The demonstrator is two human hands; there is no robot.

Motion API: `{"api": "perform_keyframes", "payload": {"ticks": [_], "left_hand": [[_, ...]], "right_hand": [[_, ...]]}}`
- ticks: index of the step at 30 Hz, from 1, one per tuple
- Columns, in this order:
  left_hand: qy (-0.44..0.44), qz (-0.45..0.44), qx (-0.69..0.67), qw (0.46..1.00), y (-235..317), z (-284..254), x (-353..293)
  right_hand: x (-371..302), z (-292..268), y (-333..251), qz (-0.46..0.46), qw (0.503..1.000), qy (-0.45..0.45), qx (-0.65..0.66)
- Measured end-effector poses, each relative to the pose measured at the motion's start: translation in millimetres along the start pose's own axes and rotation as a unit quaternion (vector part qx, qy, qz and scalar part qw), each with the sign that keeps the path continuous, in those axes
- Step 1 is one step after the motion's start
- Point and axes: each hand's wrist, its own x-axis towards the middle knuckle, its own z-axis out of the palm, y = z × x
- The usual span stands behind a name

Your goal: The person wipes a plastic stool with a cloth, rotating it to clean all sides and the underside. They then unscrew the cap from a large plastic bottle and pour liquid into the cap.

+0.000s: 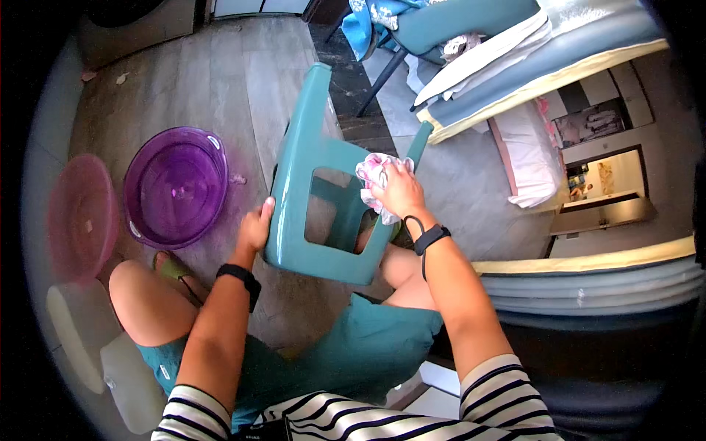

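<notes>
A teal plastic stool [293,213] is tipped on its side in front of me, its legs pointing away and its side frame with a wide opening facing up. My left hand [255,228] grips the stool's left edge near the seat end, the thumb on top and the other fingers hidden behind it. Bunched in my right hand [401,192] is a white cloth with a pink pattern [373,170], pressed against the right side of the stool's frame. My knees are spread on either side of the stool.
A purple basin [176,187] stands on the grey floor to the left, beside a pink basin [83,219]. Whitish plastic containers [132,382] are at the lower left. A teal chair [463,26] holding fabrics is at the far right, near a large mirror [596,162].
</notes>
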Motion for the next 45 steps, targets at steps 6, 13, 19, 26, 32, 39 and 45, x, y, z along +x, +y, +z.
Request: {"api": "perform_keyframes", "payload": {"ticks": [6, 13, 19, 26, 32, 39, 45], "left_hand": [[0.114, -0.011, 0.065, 0.991, 14.4, -25.0, 16.8], [-0.074, 0.028, -0.21, 0.974, -34.5, -37.4, 21.5], [-0.142, 0.13, -0.153, 0.969, -20.4, -29.2, -3.8], [-0.142, 0.107, -0.179, 0.968, -53.6, -26.7, 4.4], [0.044, 0.162, 0.088, 0.982, -32.6, -38.6, -1.0], [0.08, 0.381, 0.225, 0.893, 65.0, 2.6, -48.9], [-0.024, 0.383, 0.372, 0.845, 46.8, 37.6, -83.4]], "right_hand": [[-25.8, -21.3, -23.0, 0.044, 0.989, -0.1, 0.101], [-20.9, -44.1, -79.6, -0.028, 0.958, 0.032, 0.284], [-30.6, 18.0, -138.1, -0.193, 0.934, 0.022, 0.3], [-78.4, 3.7, -143.1, -0.341, 0.924, -0.041, 0.165], [-111.4, 3.5, -109.6, -0.415, 0.903, -0.047, 0.099], [-124.2, -20.5, -78.4, -0.278, 0.937, -0.076, 0.195], [-111.7, -54.3, -37.7, -0.161, 0.952, -0.096, 0.243]]}}
